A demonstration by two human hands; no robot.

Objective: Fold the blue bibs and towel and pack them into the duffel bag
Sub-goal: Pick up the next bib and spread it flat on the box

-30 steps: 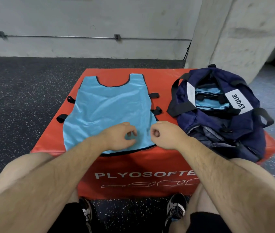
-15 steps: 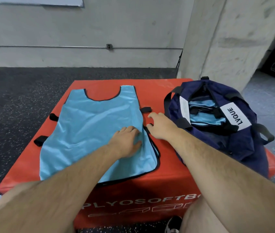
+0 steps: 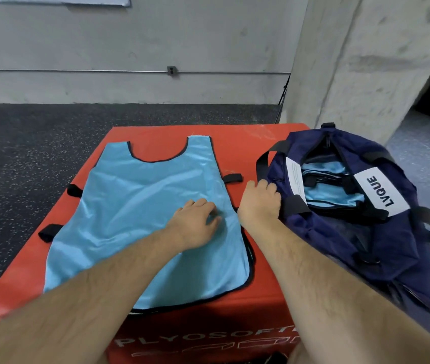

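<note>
the left hand [image 3: 195, 223] lies palm down on the blue bib [image 3: 140, 206], its fingers straight and close together, pressing the cloth flat near the bib's right edge. the bib spreads out under and to the left of those fingers, neck hole on the far side, hem reaching the near edge of the red plyo box [image 3: 245, 153]. the right hand [image 3: 260, 203] sits just right of the left fingertips, in the gap between the bib's edge and the navy duffel bag [image 3: 340, 248]. its fingers bend downward and the tips are hidden, so i cannot tell whether they pinch anything. a black side strap [image 3: 232, 178] of the bib lies just beyond those fingers, apart from them. the bag touches the outer side of the right hand, its top unzipped, with folded blue fabric [image 3: 332, 193] inside, to the right of the fingers.
</note>
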